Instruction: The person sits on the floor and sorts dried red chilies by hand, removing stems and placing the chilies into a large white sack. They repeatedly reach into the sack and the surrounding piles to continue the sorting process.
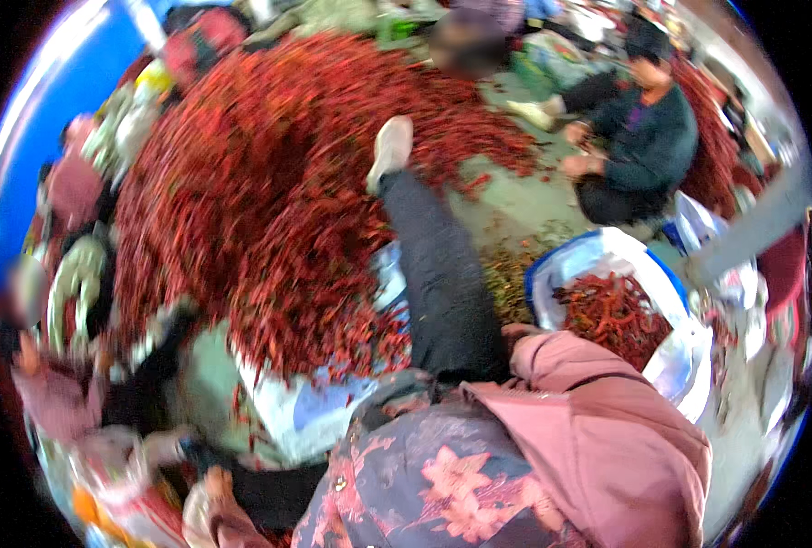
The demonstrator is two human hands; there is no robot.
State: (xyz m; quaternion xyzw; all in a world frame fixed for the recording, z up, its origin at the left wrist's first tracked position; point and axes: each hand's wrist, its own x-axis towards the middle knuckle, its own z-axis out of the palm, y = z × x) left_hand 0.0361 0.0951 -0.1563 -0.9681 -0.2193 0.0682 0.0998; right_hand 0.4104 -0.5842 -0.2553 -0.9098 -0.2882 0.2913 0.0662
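A huge heap of dried red chili peppers point(296, 171) lies before me, around my outstretched right leg point(440, 274). My right hand point(519, 331) shows only in part, low beside my thigh at the end of a pink sleeve. It is close to the rim of a white sack with a blue edge point(642, 253), rolled open and holding red chilies point(614, 315). My left hand point(219, 481), blurred at the lower left, is beside my bent left leg point(279, 490). I cannot make out anything in either hand. A white and blue sheet point(303, 411) lies under the heap's near edge.
A person in dark clothes point(645, 144) sits at the right, beside the heap. Another person in pink point(63, 397) sits at the left. Loose stems and scraps point(508, 274) litter the floor near the sack. A grey post point(755, 219) slants in at the right.
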